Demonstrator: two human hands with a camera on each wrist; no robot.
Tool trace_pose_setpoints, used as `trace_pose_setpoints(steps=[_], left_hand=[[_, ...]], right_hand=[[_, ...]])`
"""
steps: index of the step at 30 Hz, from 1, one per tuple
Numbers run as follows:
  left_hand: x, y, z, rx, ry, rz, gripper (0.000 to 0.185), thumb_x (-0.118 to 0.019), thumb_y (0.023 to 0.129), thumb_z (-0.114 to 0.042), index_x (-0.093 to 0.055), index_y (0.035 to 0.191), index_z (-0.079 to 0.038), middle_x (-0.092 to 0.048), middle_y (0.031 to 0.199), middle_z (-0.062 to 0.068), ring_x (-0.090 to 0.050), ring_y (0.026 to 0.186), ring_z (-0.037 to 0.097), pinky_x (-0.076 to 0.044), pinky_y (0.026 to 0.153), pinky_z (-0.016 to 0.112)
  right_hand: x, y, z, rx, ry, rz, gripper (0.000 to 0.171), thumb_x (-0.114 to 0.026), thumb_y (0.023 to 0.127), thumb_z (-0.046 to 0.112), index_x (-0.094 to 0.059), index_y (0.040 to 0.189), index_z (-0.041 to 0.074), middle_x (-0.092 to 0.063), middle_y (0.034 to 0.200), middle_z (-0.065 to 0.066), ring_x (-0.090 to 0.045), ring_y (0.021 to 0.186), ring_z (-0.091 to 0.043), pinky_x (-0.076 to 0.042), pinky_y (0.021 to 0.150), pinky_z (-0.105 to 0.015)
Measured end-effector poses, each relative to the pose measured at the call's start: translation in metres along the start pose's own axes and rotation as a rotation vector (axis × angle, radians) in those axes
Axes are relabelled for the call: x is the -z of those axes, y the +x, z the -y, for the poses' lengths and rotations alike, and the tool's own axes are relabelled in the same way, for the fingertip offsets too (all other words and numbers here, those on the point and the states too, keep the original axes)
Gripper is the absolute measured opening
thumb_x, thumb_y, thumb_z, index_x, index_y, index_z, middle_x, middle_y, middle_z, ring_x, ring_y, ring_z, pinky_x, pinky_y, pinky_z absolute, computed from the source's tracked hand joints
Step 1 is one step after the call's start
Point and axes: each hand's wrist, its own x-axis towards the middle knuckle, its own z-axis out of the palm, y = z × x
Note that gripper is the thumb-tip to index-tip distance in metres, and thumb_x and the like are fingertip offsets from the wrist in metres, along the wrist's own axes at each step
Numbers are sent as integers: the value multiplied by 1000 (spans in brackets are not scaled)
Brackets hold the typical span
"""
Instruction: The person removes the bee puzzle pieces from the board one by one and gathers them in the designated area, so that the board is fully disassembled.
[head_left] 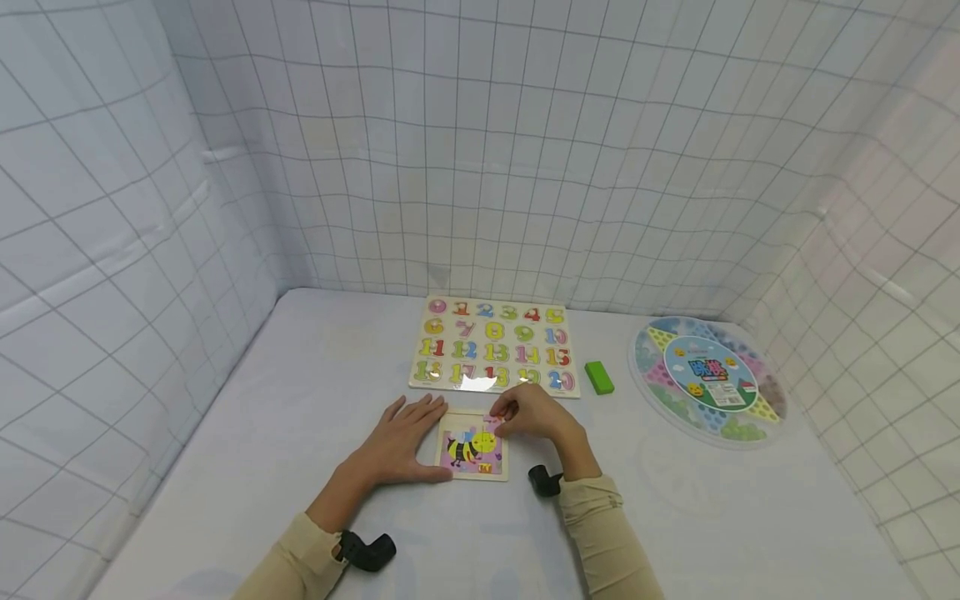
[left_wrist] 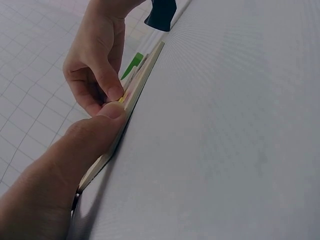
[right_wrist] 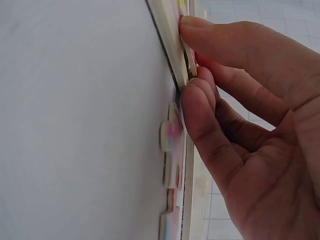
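A small wooden bee puzzle lies flat on the white table in front of me. My left hand rests beside it with straight fingers, and its thumb presses on the board's left edge. At the puzzle's top right corner my right hand pinches a puzzle piece between thumb and fingertips. That piece sits against the board's frame. In the left wrist view the right hand's fingers curl over the same corner. Other pink pieces lie in the board.
Behind the bee puzzle lies a wooden number puzzle board. A green block sits to its right. At the far right is a round clear tray of coloured pieces. Gridded white walls enclose the table on three sides.
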Motion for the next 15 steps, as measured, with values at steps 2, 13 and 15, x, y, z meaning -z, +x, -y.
trace_pose_setpoints(steps=[2, 13, 15], left_hand=[[0, 1, 0, 0, 3, 1, 106, -43, 64, -86, -30, 144, -19, -29, 150, -2, -23, 140, 20, -12, 114, 50], [-2, 2, 1, -2, 13, -3, 106, -44, 63, -86, -29, 145, -19, -29, 151, -2, -22, 140, 19, -12, 114, 50], [-2, 2, 1, -2, 17, 0, 106, -43, 63, -86, -29, 145, -19, -29, 151, -2, -22, 140, 19, -12, 114, 50]], right_hand=[[0, 0, 0, -3, 8, -4, 18, -77, 72, 17, -70, 87, 16, -64, 78, 5, -56, 71, -10, -49, 63, -22], [2, -1, -2, 8, 31, -13, 19, -78, 71, 17, -71, 89, 15, -64, 78, 5, -55, 70, -11, -48, 62, -23], [2, -1, -2, 6, 33, -11, 19, -78, 71, 16, -71, 89, 15, -64, 77, 5, -55, 70, -10, -48, 61, -23]])
